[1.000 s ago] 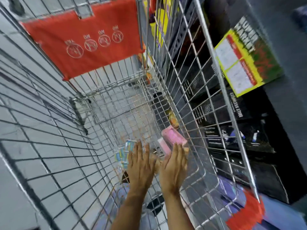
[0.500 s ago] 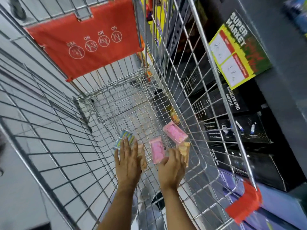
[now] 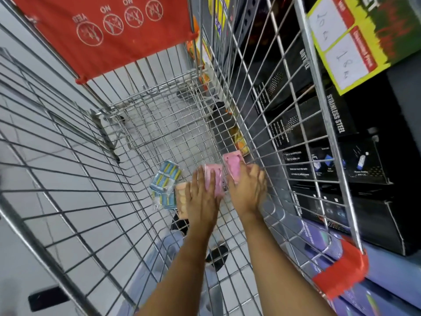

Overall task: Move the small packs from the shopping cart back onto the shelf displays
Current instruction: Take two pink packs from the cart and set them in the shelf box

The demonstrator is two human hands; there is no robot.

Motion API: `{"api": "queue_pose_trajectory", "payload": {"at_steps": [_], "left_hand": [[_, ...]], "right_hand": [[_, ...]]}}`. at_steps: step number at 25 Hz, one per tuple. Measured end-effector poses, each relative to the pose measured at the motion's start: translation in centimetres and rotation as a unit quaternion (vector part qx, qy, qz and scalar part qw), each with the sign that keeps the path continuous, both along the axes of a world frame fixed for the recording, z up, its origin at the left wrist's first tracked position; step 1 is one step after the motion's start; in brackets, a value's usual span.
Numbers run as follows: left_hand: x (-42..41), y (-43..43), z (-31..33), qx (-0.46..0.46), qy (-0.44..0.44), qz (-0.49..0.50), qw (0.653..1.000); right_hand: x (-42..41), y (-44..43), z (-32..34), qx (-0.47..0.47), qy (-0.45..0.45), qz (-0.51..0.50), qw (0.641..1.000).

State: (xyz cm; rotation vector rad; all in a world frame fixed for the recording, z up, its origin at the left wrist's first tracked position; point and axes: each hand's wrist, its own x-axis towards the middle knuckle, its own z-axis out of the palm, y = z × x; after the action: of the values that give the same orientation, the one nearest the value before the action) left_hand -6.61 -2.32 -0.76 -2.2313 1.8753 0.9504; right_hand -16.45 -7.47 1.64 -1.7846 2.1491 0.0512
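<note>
Down on the wire floor of the shopping cart (image 3: 159,133) lie several small packs. My left hand (image 3: 200,197) reaches in with its fingers closed over the middle pink pack (image 3: 215,182). A peach pack (image 3: 181,199) lies partly under that hand's left edge. My right hand (image 3: 247,190) grips the lower end of a second pink pack (image 3: 233,165) against the cart's right wall. Two blue packs (image 3: 166,179) lie loose just left of my left hand. Both palms are hidden from view.
The cart's red child-seat flap (image 3: 102,35) stands at the far end. Through the right wire wall are shelves of black boxed stainless steel bottles (image 3: 337,137), a yellow price sign (image 3: 348,49) and purple boxes (image 3: 319,242) low down. A yellow pack (image 3: 239,142) sits by the wall.
The view has closed in on the cart floor. My left hand has shifted right from the blue and peach packs onto the middle pink pack. My right hand has closed on the right pink pack.
</note>
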Motion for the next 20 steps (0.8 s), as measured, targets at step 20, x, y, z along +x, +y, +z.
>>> {"api": "queue_pose_trajectory", "payload": {"at_steps": [20], "left_hand": [[2.8,-4.7,7.3,-0.205,0.194,0.199,0.939]], "right_hand": [[3.1,1.1,7.4,-0.115,-0.082,-0.043,0.989]]}}
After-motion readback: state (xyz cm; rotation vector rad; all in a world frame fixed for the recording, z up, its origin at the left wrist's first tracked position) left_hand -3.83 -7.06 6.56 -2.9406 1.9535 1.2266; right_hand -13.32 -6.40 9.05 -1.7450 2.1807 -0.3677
